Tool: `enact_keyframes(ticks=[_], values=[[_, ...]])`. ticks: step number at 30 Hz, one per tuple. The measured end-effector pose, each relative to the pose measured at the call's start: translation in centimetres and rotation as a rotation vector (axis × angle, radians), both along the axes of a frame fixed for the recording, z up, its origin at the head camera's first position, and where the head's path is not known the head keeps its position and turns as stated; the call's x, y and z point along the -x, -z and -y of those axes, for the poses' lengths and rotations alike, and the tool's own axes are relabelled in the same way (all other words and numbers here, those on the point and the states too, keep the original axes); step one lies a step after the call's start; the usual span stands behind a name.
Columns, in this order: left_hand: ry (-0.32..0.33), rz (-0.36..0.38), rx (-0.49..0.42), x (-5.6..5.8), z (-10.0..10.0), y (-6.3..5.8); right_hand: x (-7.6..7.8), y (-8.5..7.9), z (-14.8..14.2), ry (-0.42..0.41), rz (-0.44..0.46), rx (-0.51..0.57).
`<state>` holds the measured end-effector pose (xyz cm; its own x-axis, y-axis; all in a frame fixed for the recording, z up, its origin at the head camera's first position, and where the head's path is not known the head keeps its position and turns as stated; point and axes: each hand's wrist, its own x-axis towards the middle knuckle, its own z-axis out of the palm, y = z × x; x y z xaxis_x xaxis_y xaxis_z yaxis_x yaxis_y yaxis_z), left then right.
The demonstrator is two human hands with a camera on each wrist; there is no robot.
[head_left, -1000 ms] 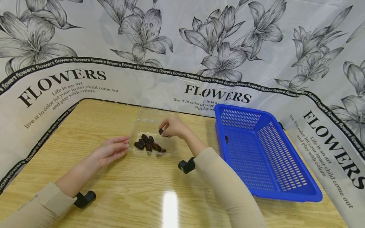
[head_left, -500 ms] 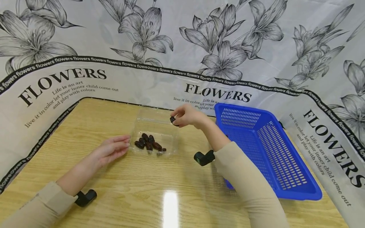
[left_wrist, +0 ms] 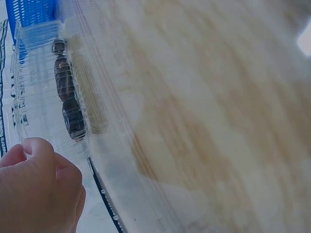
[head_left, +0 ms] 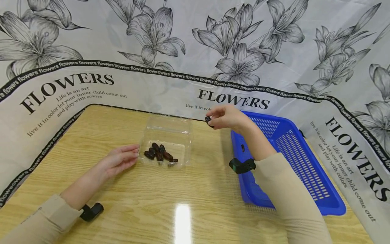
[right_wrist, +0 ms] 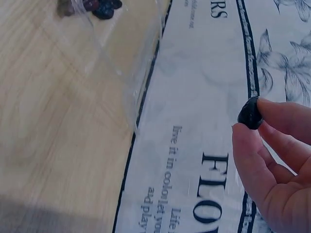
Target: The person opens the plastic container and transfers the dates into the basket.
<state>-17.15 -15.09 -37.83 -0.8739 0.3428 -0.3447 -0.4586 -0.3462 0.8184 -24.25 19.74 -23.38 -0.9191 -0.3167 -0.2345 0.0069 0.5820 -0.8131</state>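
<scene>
Thumb and fingertips of my right hand pinch a dark, wrinkled date, raised between the box and the basket. A clear plastic box stands on the table with its lid folded back and several dates lying in its front left part. At its left side is my left hand, whose thumb and finger pinch the rim in the left wrist view. A blue perforated basket stands to the right, partly hidden behind my right forearm. One date lies inside it near the left wall.
The wood-grain table carries everything. A white cloth with flower prints rises behind and along its sides. Black wrist devices are on both arms, the right one overlapping the basket in the head view.
My right hand has lifted the date out of the plastic box and carried it right and up, to near the basket's far left corner. My left hand has stayed at the box.
</scene>
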Motion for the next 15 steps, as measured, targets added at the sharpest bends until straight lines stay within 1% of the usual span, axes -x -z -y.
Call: enact_keyframes(ticks=[6, 11, 15], values=[[-0.006, 0.000, -0.007, 0.1, -0.1, 0.0, -0.1, -0.2, -2.7, 0.075, -0.003, 0.017], [-0.011, -0.001, -0.003, 0.1, -0.1, 0.1, -0.6, 0.0, -4.7, 0.090, -0.018, 0.019], [-0.008, -0.002, -0.004, 0.2, -0.1, 0.3, -1.0, 0.4, -6.2, 0.107, -0.010, 0.024]])
